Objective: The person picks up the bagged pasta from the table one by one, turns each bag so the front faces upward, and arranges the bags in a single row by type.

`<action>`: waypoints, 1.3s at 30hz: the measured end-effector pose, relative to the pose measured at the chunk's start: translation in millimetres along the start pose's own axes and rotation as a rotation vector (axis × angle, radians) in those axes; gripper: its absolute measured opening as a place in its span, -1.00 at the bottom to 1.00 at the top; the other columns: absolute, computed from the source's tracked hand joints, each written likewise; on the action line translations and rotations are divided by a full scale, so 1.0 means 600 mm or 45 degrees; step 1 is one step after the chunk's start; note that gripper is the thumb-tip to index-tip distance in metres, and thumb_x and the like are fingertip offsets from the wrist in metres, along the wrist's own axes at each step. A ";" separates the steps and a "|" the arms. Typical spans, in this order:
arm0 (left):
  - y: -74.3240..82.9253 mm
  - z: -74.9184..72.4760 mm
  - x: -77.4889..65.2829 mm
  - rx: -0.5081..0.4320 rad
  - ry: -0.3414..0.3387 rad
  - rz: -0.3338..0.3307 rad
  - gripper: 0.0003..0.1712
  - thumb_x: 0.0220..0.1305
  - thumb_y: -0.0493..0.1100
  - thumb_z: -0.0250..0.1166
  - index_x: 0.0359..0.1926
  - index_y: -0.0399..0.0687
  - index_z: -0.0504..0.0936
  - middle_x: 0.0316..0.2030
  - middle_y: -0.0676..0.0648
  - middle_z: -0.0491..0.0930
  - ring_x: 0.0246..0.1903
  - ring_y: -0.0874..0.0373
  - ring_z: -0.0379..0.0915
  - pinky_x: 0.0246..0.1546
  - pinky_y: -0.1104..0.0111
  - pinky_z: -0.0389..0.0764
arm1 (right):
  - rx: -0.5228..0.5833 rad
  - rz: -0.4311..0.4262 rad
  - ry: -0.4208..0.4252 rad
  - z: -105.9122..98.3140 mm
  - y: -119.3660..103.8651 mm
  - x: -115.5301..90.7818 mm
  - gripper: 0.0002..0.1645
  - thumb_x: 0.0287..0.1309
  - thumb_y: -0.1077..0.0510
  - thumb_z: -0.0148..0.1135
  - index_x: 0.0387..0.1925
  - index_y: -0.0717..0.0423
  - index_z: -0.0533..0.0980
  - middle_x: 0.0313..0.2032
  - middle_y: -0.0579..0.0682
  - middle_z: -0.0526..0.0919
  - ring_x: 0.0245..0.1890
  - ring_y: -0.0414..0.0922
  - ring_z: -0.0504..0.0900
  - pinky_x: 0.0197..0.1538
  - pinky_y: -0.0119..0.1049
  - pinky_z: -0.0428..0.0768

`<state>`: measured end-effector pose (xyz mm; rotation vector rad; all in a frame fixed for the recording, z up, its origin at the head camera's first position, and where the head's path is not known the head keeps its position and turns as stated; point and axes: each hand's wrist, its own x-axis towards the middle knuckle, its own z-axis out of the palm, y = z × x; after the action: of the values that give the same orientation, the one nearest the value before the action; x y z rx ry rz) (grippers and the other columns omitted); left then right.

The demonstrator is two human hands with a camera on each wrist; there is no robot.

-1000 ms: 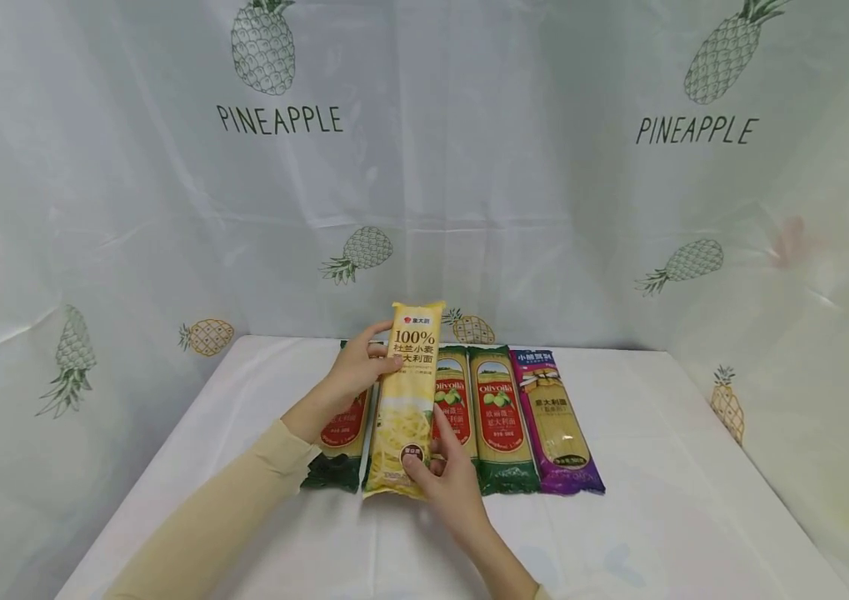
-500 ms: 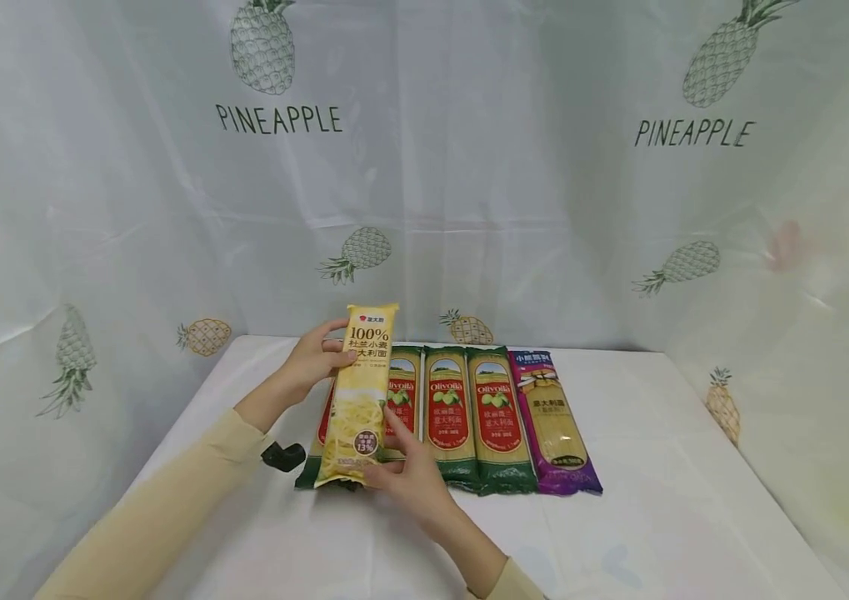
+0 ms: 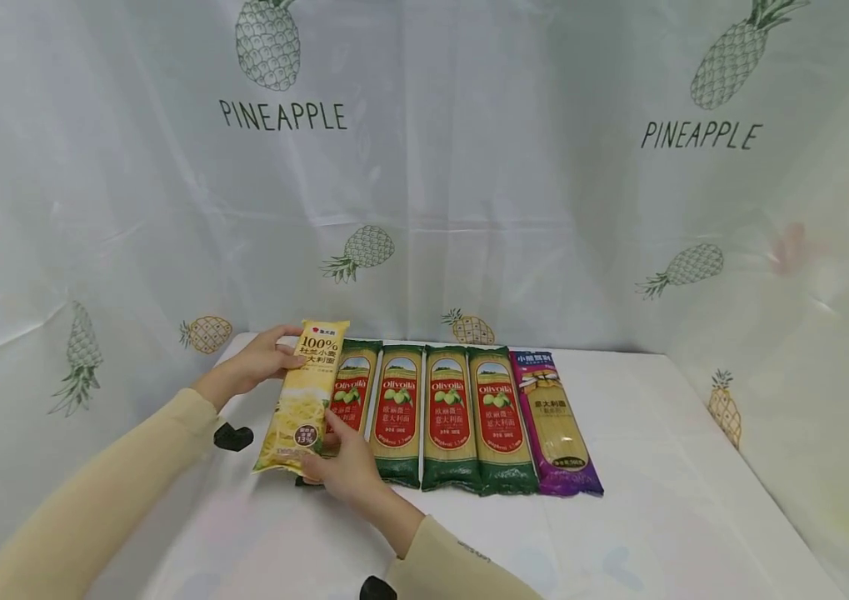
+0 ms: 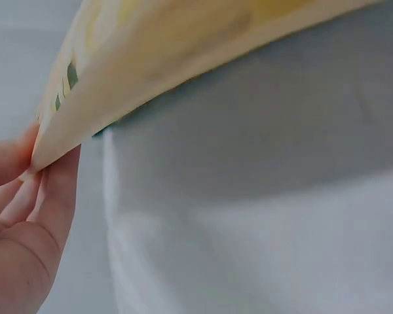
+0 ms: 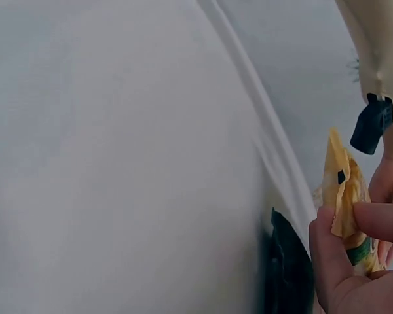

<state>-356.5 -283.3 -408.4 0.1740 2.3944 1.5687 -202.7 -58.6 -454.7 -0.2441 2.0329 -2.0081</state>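
A yellow packet of pasta [image 3: 302,396] is held tilted at the left end of a row of packets. My left hand [image 3: 257,360] pinches its upper left edge; in the left wrist view the thumb and fingers of that hand [image 4: 26,229] grip the wrapper's edge. Lower down, my right hand [image 3: 349,467] holds the right side near the bottom; in the right wrist view its thumb and fingers [image 5: 357,261] pinch the crimped end. Partly covered by the yellow packet is the leftmost green spaghetti packet [image 3: 352,385].
Several green-and-red spaghetti packets [image 3: 449,421] lie side by side on the white tablecloth [image 3: 656,500]. A purple pasta packet [image 3: 557,425] ends the row at the right. Behind the table hangs a pineapple-print curtain [image 3: 514,208]. Dark wrist cameras [image 3: 232,437] sit on the sleeves.
Both hands have carried the yellow packet leftward and slightly lower, from over the green packets to the row's left end. The green packets it covered now show more fully.
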 end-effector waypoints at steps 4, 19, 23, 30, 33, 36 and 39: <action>-0.028 -0.021 0.002 0.001 -0.020 -0.031 -0.15 0.58 -0.29 0.23 0.66 -0.30 -0.03 0.18 -0.40 0.60 -0.09 0.10 0.72 -0.03 0.24 0.73 | -0.122 0.031 0.009 0.024 0.004 0.016 -0.09 0.23 0.37 0.46 0.57 0.09 0.35 0.03 0.00 0.65 -0.11 -0.22 0.70 -0.16 -0.26 0.79; -0.071 -0.044 0.009 0.079 -0.006 -0.180 -0.15 0.60 -0.22 0.24 0.67 -0.29 -0.02 0.34 -0.45 0.46 0.00 0.07 0.68 0.05 0.25 0.71 | -0.170 0.026 0.085 0.059 0.027 0.040 -0.26 0.18 0.40 0.50 0.40 0.15 0.56 0.14 0.15 0.76 -0.21 -0.18 0.82 -0.27 -0.33 0.77; -0.081 -0.039 0.010 0.046 0.007 -0.176 -0.14 0.58 -0.25 0.25 0.67 -0.29 -0.02 0.37 -0.49 0.42 0.04 0.02 0.67 0.06 0.23 0.71 | -0.158 0.001 0.099 0.061 0.042 0.048 -0.34 0.16 0.41 0.51 0.32 0.16 0.63 0.09 0.17 0.78 -0.37 -0.17 0.83 -0.38 -0.36 0.74; -0.088 -0.019 0.013 0.062 0.057 -0.188 -0.10 0.55 -0.26 0.29 0.67 -0.28 -0.02 0.36 -0.51 0.39 0.08 -0.04 0.63 0.04 0.22 0.70 | -0.499 -0.138 0.136 0.055 0.049 0.052 -0.43 0.11 0.32 0.58 0.20 0.15 0.71 -0.06 -0.03 0.84 -0.14 -0.36 0.75 -0.27 -0.45 0.70; -0.089 -0.016 0.012 0.076 0.071 -0.193 -0.09 0.55 -0.25 0.29 0.68 -0.27 -0.02 0.37 -0.51 0.39 0.11 -0.07 0.61 0.06 0.21 0.68 | -0.560 -0.178 0.138 0.052 0.048 0.048 -0.44 0.11 0.31 0.57 0.19 0.16 0.72 -0.07 -0.04 0.85 -0.09 -0.36 0.74 -0.19 -0.47 0.67; -0.092 -0.019 0.011 0.097 0.076 -0.193 -0.09 0.55 -0.24 0.30 0.68 -0.29 -0.02 0.38 -0.53 0.37 0.15 -0.12 0.60 0.13 0.15 0.65 | -0.514 -0.181 0.140 0.051 0.051 0.044 -0.46 0.09 0.34 0.56 0.16 0.15 0.73 -0.07 -0.03 0.84 -0.13 -0.38 0.72 -0.31 -0.50 0.65; -0.093 -0.024 0.009 0.152 0.098 -0.199 -0.10 0.54 -0.20 0.32 0.67 -0.26 0.03 0.41 -0.52 0.37 0.21 -0.17 0.58 0.25 0.06 0.58 | -0.407 -0.164 0.133 0.052 0.057 0.041 -0.49 0.10 0.39 0.53 0.13 0.14 0.75 -0.09 -0.01 0.85 -0.31 -0.41 0.71 -0.46 -0.51 0.62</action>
<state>-363.1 -317.4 -455.1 -0.0498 2.4951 1.3881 -213.7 -94.9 -490.8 -0.3476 2.4602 -1.7888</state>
